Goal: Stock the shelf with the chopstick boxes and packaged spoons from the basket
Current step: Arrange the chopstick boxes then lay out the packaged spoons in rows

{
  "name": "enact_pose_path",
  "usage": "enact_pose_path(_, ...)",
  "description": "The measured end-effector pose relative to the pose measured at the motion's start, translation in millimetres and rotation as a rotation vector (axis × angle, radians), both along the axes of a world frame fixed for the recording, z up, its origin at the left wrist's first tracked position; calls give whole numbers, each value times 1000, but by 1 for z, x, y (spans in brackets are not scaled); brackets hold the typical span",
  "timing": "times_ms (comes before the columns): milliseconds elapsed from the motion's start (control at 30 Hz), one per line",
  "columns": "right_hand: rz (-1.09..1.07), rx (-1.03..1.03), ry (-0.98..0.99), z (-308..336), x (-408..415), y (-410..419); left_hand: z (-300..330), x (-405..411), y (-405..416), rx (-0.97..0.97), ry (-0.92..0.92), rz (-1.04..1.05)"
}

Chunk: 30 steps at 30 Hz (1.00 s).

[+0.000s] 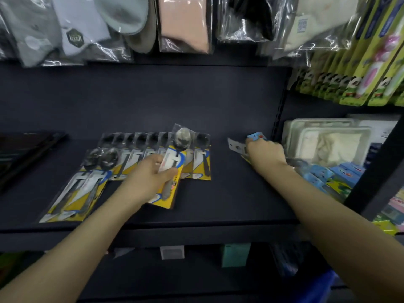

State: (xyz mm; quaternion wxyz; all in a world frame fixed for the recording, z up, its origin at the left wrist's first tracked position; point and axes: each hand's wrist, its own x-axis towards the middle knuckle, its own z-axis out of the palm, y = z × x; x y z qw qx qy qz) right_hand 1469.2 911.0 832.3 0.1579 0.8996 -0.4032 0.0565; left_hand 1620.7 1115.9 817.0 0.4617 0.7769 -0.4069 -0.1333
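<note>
Dark shelf (218, 193), row of packaged spoons (153, 154), 2 nearer front (76, 193)

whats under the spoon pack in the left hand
The yellow-carded spoon pack held by the left hand overlaps the row of packaged spoons on the dark shelf; the covered parts are hidden.

The package (251, 142) under the right hand (265, 150) was mostly hidden; the package's print was blurred.

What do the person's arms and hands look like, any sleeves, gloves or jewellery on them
Both forearms are bare right to the frame's bottom edge, with no sleeves in view. The left hand and right hand wear no gloves, and no watch, bracelet or ring can be seen. The picture is slightly blurred.
</note>
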Motion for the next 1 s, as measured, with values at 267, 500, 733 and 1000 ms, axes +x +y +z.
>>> enact_pose_path(267,619,-235,-410,19,52,94,-11,50,64,111,-261,212)
enact_pose_path(500,992,-478,-455,1,103,132,-15,73,81,195,-337,240)
enact_pose_path(733,1078,-410,-240,-31,108,141,-27,93,119,78,-509,-170)
enact_pose_path(1000,1020,-429,-74,-30,120,150,-29,113,127,417,-666,-437)
